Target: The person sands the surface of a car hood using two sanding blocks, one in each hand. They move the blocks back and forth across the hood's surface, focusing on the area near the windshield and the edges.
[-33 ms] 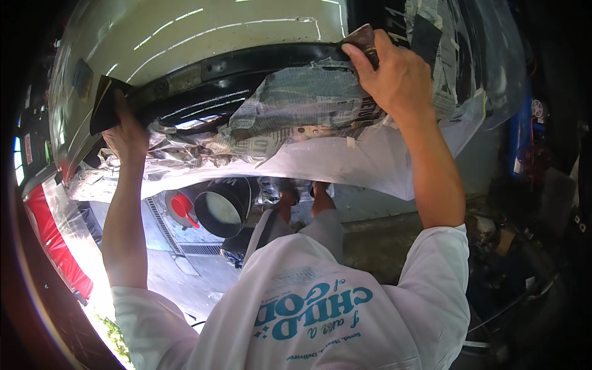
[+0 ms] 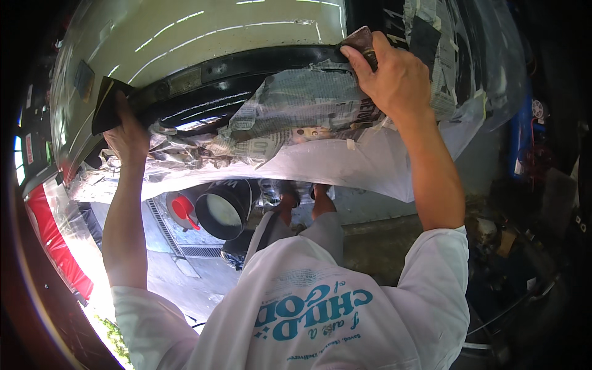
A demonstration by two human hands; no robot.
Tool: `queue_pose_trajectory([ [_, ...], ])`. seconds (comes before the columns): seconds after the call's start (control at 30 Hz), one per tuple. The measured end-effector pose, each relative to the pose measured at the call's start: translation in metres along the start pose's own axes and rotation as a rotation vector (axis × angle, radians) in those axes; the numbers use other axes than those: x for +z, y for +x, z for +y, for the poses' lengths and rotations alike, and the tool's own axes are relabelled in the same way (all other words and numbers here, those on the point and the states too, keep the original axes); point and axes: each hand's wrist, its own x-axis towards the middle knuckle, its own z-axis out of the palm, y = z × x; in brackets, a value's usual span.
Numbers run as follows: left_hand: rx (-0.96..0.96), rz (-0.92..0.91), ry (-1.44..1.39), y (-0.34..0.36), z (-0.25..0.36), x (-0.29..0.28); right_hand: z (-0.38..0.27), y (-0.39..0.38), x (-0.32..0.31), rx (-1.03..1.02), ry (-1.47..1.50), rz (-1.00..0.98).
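under our right hand (image 2: 394,77) fingers we clenched a dark sanding pad (image 2: 359,41) above the newspaper masking (image 2: 296,111); our left hand (image 2: 126,135) fingers gripped another dark pad (image 2: 106,105) against the black trim (image 2: 246,68).

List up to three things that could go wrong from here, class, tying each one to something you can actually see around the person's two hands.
1. The right hand presses a dark sanding pad right beside the crumpled newspaper masking; it might tear or shift the paper.
2. The left hand holds a dark sheet at the edge of the glossy white panel; a slip could scuff the finish.
3. The black bucket stands close to the feet and could be knocked.
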Motion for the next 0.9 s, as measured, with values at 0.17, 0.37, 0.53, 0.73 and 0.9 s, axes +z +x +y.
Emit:
queue_pose_trajectory([
  [0.17,-0.092,0.009,-0.041,0.005,0.008,0.001,0.014,-0.005,-0.002,0.067,0.073,-0.011],
  [0.37,-0.118,0.011,-0.098,0.004,0.014,0.002,0.012,-0.004,-0.002,0.055,0.035,-0.029],
  [0.53,0.013,-0.013,0.062,0.002,-0.003,0.0,0.008,0.0,-0.004,0.059,0.044,-0.049],
  [0.73,-0.171,-0.018,-0.067,0.002,0.013,0.0,0.003,0.005,-0.002,0.012,0.037,-0.047],
  [0.9,-0.167,-0.027,0.002,0.001,0.012,0.0,-0.006,0.008,-0.003,-0.003,0.024,-0.032],
])
